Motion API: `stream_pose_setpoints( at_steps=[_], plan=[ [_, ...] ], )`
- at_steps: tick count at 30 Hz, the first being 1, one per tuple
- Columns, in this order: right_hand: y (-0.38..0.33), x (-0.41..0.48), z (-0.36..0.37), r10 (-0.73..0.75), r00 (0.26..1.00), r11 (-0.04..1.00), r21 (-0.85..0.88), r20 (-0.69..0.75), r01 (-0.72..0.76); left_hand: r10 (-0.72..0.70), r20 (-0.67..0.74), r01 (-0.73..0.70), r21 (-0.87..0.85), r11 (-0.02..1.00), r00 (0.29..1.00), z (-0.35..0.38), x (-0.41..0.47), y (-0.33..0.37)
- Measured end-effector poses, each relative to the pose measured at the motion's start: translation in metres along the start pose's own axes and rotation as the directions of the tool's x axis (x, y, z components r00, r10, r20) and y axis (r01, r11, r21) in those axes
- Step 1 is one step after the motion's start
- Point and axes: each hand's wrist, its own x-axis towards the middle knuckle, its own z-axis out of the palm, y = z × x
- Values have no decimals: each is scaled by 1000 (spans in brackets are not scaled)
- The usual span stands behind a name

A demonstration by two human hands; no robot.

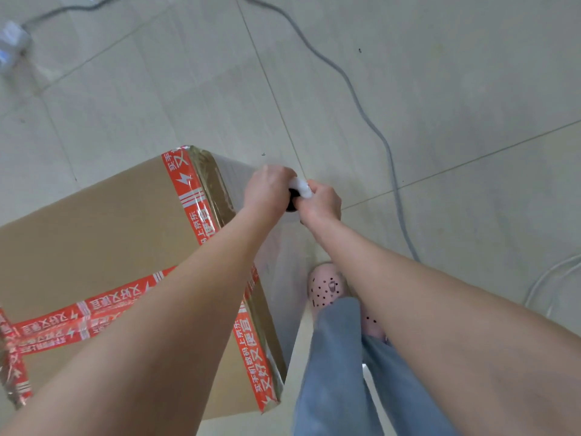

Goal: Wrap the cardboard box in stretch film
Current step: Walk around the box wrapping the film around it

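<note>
The cardboard box (103,234), bound with red printed tape (188,184), is seen on the tiled floor (456,89) toward 8 o'clock. At its 1 o'clock corner, a bunched white strand of stretch film (301,186) is gripped between both hands. The left hand (267,190) is curled on it from 9 o'clock, and the right hand (322,204) from 3 o'clock. A grey cable (361,100) is laid across the floor toward 1 o'clock.
</note>
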Motion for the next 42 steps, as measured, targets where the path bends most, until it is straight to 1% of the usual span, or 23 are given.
stream_pose_setpoints(
  at_steps=[1,6,7,9,11,14,15,17,19,21,22,24,26,27,29,30,32,34,38,40,42],
  plan=[
    [-2,1,1,1,1000,1000,-12,-3,-2,-8,-1,8,-10,1000,1000,0,3,-2],
    [-11,6,-1,60,998,997,-43,9,-59,64,-1,-64,113,992,998,-1,12,-4],
    [-14,6,-3,60,998,997,-58,3,-60,72,2,-72,143,987,997,-4,16,-3],
    [-24,10,-7,31,999,992,-123,-7,-32,61,3,-61,149,987,998,-11,24,-6],
    [-36,11,-9,-3,1000,979,-201,5,4,14,-10,-13,74,997,1000,-18,27,-12],
    [-57,19,-8,-70,998,963,-262,2,68,-83,-65,75,-109,991,994,-23,34,-24],
    [-62,21,-6,-93,996,961,-260,-6,88,-120,-73,107,-166,980,990,-25,36,-27],
    [-68,25,-2,-111,993,976,-193,-29,104,-196,-69,175,-235,956,978,-30,40,-31],
    [-69,27,3,-57,997,993,-107,-46,52,-245,-46,226,-248,942,969,-35,44,-34],
    [-68,26,7,58,998,998,-20,-25,-59,-224,-25,213,-217,953,974,-37,47,-36],
    [-68,26,9,95,995,995,26,-14,-94,-184,-21,177,-179,968,983,-39,49,-35],
    [-69,26,11,111,994,992,64,-13,-109,-81,-17,80,-63,995,997,-44,53,-30],
    [-73,27,11,95,995,995,33,-20,-94,22,-2,-22,44,999,1000,-52,61,-24],
    [-75,28,10,78,996,997,2,-31,-78,52,15,-53,92,994,999,-56,65,-20],
    [-79,33,7,42,998,997,-60,-48,-45,67,39,-73,173,982,997,-62,71,-16],
    [-84,35,4,23,999,996,-90,-49,-27,62,37,-67,183,981,997,-64,73,-17],
    [-94,40,1,-9,999,990,-143,-40,3,32,13,-33,125,992,999,-66,76,-23],
    [-104,46,1,-41,999,982,-188,-21,37,-23,-20,23,12,1000,1000,-69,79,-31],
    [-119,54,7,-117,993,981,-157,-28,112,-167,-39,158,-177,971,985,-77,86,-47],
    [-122,56,14,-118,993,980,-163,-23,112,-226,-39,213,-211,954,973,-83,90,-56],
    [-124,58,24,-78,997,978,-193,23,81,-244,-24,235,-190,953,970,-87,93,-62]
  ],
)
